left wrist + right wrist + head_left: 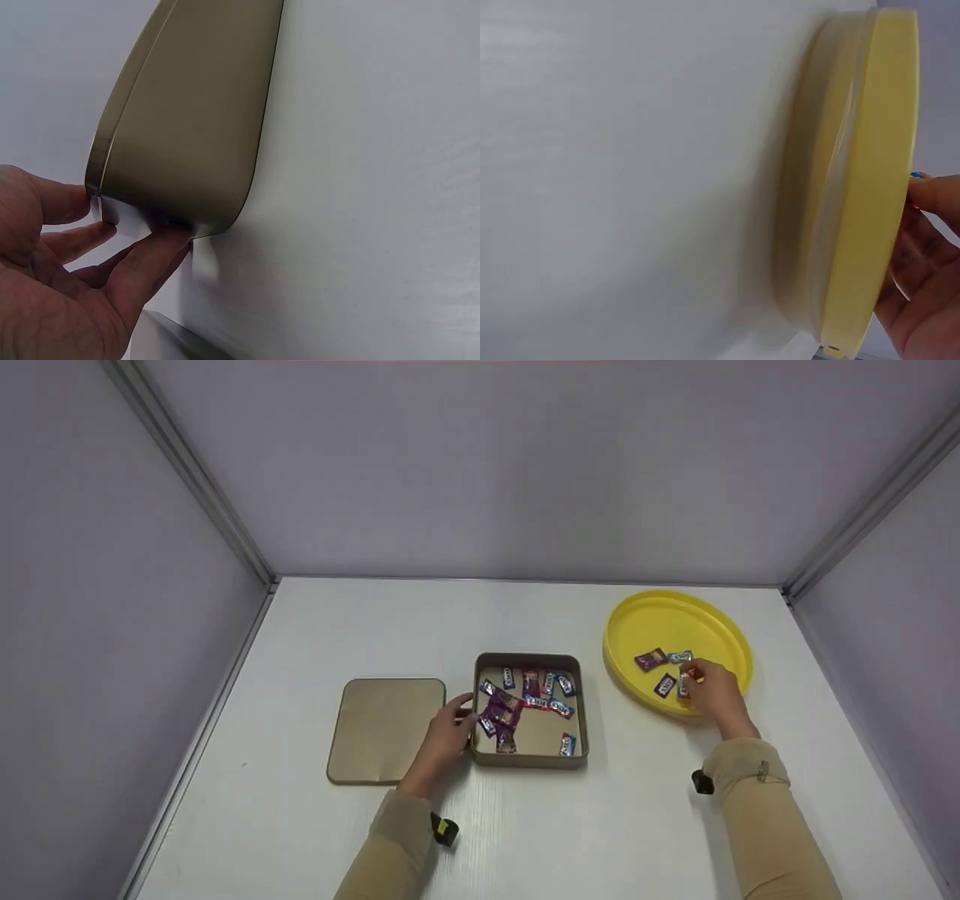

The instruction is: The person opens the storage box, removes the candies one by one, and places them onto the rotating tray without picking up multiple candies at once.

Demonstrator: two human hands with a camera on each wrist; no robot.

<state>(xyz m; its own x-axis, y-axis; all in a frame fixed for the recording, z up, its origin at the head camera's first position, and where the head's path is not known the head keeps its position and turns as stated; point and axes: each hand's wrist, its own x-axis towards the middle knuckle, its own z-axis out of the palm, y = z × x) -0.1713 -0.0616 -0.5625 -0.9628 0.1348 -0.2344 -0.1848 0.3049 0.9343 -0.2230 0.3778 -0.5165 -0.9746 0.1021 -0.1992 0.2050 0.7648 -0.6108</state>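
Head view: on a white counter (630,810) stood an open, square, gold-coloured metal box (531,760), holding scattered purple wrapped sweets (505,717) and smaller blue, white and red wrapped sweets (562,708). The wrappers carried printed lettering too small and blurred to read. Left of the box lay a flat, square, gold-coloured metal lid (386,727), with no writing to be made out. The left hand (448,730) touched the box's left side. To the right, the right hand (712,690) reached over a round yellow plastic tray (660,619) with a few sweets in it, one purple and the others mainly blue and white, their print equally illegible.

Left wrist view: the fingers were spread and slightly bent, their tips resting against the box's plain, unlabelled outer wall.

Right wrist view: beyond the tray's rim, thumb and fingers pinched a blue-and-red wrapped sweet (915,175), mostly hidden.
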